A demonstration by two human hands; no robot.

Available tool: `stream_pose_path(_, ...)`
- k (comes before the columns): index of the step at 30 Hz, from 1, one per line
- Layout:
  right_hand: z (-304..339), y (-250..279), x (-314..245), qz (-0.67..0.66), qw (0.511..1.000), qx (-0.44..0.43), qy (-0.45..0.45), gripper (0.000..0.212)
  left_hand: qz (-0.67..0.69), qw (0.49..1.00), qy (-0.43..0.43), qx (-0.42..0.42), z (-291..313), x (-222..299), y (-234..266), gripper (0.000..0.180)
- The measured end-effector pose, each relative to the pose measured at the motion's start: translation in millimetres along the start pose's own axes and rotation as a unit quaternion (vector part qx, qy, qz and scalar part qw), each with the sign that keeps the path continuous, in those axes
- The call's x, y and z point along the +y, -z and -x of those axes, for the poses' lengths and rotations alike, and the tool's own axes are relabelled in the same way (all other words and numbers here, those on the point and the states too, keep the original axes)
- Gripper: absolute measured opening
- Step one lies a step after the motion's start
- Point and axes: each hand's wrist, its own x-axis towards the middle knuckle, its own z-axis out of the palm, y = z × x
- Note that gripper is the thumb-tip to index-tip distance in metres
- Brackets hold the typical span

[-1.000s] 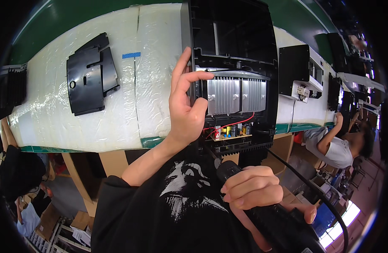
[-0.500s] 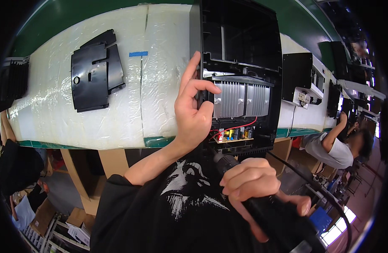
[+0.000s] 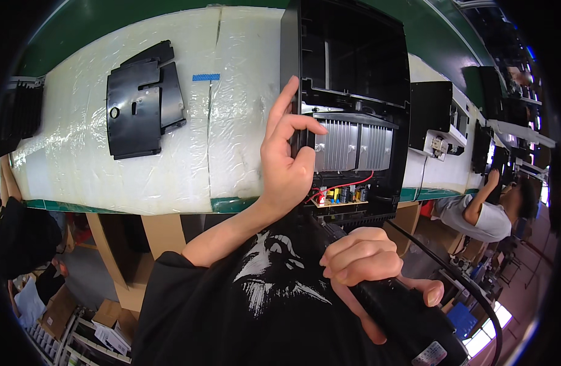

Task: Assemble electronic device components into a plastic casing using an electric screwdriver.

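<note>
The white surface (image 3: 152,183) carries a black case (image 3: 363,85), touched by the half-open left hand (image 3: 287,158); the right hand (image 3: 367,259) grips a power tool (image 3: 402,311). Farther right is a co-worker (image 3: 478,222).

A blue strip (image 3: 206,77) is laid on the white worktop (image 3: 247,52); cardboard boxes (image 3: 107,313) are seen at the lower left.

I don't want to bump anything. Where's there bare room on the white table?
The white plastic-covered tabletop is bare between the flat black panels and the left hand, below the small blue strip. Another patch lies left of those panels, before the black ribbed object. It's crowded at the open black rectangular casing, with that hand at its edge.
</note>
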Motion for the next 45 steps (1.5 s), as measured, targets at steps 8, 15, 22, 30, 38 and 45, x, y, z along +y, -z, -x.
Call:
stream_pose_path(8,-2,-21,-13,0.081,0.979,0.144,0.116,0.073,-0.02,0.997,0.034,-0.061,-4,4,9,0.041)
stream_pose_path(15,22,23,-91,0.112,0.89,0.233,0.376,0.064,0.031,0.993,0.061,-0.099,-9,16,12,0.035)
stream_pose_path(22,77,104,-149,0.379,0.71,0.409,0.43,0.078,-0.057,0.99,0.106,-0.078,6,42,34,0.032)
stream_pose_path(30,71,201,-125,0.414,0.601,0.594,0.338,0.078,-0.151,0.982,0.093,-0.067,5,46,30,0.034)
stream_pose_path(38,64,222,-107,0.398,0.651,0.583,0.278,0.083,-0.183,0.976,0.093,-0.068,5,44,30,0.033)
stream_pose_path(45,71,262,-115,0.32,0.769,0.505,0.226,0.083,-0.171,0.979,0.093,-0.067,4,42,28,0.032)
